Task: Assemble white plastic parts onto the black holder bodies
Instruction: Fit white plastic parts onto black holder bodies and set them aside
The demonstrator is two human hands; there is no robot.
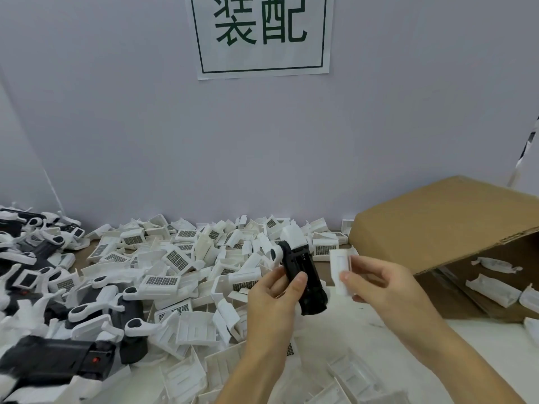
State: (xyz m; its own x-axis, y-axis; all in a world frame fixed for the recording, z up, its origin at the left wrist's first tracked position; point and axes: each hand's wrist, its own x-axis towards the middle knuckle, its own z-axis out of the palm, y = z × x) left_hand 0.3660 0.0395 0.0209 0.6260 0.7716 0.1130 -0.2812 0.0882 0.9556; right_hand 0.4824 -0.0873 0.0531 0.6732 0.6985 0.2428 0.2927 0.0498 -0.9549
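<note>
Here the left hand (274, 298) grips the black holder body (303, 275); just beside it, the right hand (379, 284) pinches a white part (339, 268).

black holder body (304, 282): upright, tilted, white piece on top, in my left grip | white plastic part (339, 269): flat rectangle, pinched beside it
</note>
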